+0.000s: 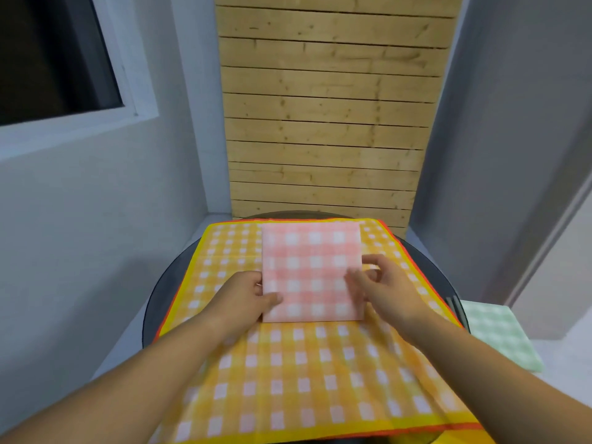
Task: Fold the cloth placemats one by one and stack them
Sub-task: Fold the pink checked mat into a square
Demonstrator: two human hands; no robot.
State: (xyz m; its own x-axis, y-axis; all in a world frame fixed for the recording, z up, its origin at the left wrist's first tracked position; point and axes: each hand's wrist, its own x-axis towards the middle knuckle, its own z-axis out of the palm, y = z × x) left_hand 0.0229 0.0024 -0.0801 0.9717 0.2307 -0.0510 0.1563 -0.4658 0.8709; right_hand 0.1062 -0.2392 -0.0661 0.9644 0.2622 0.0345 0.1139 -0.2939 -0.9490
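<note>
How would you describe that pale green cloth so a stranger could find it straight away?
Start at the round dark table draped with the yellow checked placemat. Past the table's right edge, on a white surface, lies the green checked placemat, folded. Unlike the pink folded placemat, which the left hand and right hand hold on the yellow one, it sits off the table, untouched.

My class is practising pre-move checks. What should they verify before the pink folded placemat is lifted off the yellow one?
1. Pink placemat folded flat: ok.
2. Left hand pinches its left edge: ok.
3. Right hand grips its right edge: cannot tell, blurred.
4. Green placemat folded, top free, at right: ok.
5. Yellow placemat folded: not ok, spread open on the table.
</note>
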